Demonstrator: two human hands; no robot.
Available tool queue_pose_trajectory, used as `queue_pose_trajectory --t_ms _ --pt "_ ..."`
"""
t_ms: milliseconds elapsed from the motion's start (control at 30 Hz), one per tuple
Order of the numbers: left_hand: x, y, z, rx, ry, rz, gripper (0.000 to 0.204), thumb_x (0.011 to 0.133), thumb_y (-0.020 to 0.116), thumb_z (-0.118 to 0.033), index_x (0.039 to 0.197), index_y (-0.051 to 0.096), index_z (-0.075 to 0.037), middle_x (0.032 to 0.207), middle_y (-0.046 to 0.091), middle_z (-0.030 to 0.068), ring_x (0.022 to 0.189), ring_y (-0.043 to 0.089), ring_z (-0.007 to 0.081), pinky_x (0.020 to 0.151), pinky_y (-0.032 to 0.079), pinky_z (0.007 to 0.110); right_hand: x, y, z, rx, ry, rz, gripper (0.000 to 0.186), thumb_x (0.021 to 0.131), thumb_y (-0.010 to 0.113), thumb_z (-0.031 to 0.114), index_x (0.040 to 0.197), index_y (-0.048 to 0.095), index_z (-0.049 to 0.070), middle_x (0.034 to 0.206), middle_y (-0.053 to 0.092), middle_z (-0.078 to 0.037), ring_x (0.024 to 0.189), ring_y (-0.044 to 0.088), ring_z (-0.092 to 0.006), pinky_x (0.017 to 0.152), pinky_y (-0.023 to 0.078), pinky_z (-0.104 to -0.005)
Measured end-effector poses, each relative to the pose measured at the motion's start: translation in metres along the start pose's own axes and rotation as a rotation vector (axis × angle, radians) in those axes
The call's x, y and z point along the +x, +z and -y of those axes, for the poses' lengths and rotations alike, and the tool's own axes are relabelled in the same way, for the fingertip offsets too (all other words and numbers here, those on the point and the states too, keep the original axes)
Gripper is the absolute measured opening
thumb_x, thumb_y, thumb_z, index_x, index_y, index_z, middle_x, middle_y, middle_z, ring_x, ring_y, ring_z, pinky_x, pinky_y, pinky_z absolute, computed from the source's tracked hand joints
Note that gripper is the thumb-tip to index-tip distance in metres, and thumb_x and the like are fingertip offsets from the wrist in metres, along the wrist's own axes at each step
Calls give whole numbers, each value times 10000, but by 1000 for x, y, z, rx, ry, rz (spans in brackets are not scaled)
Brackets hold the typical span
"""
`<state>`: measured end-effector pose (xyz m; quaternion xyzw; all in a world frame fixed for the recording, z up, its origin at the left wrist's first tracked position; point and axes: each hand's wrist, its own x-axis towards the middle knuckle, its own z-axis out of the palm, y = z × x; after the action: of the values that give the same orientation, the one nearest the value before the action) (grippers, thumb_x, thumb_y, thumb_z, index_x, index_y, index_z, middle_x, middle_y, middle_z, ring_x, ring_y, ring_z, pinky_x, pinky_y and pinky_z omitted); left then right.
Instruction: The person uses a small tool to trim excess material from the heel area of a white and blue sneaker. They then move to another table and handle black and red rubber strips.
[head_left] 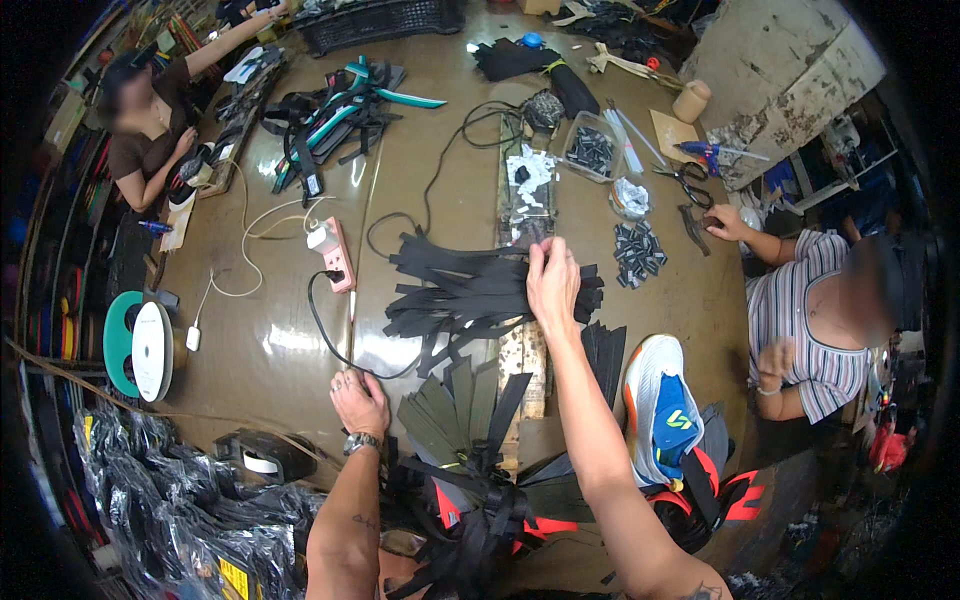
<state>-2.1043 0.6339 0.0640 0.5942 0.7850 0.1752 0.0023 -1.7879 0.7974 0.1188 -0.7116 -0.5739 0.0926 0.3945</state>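
My right hand (553, 283) reaches over a pile of flat black webbing straps (450, 290) in the middle of the table. Its thumb and fingers are pinched together at the far edge of the pile, on a black strap. My left hand (360, 403), with a watch on its wrist, rests on the table left of the pile, fingers curled in and nothing visible in them. Just beyond it a black cable (335, 345) curves past. Nearer to me, dark green-grey straps (450, 405) fan out between my forearms.
A pink power strip (340, 262) lies left of the pile. To the right are a grey-white shoe (655, 385), loose black pieces (638, 253), a clear tub (593, 147) and scissors (688, 182). Plastic-wrapped bundles (190, 510) fill the lower left. Co-workers sit at both sides.
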Motion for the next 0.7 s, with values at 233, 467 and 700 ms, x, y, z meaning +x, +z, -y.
queue_pose_trajectory --t_ms 233,467,700 --pt "1 3 1 16 17 -25 161 897 588 -167 854 545 -18 922 554 187 943 544 379 828 426 477 -57 -23 6 142 -135 97 126 944 615 132 949 582 11 874 658 -188 874 611 -393 836 450 -484" --pt "1 0 -1 -5 26 -33 187 917 583 -185 836 541 -22 906 555 182 929 545 378 817 426 477 -93 -42 20 149 -258 159 121 916 662 128 918 601 24 801 657 -156 795 627 -359 823 445 -447" --pt "1 3 1 -7 13 -21 204 929 583 -193 832 536 -20 900 554 182 917 546 378 815 424 471 -91 -60 28 -10 -132 308 151 944 637 169 956 574 33 789 645 -173 782 637 -388 733 483 -482"
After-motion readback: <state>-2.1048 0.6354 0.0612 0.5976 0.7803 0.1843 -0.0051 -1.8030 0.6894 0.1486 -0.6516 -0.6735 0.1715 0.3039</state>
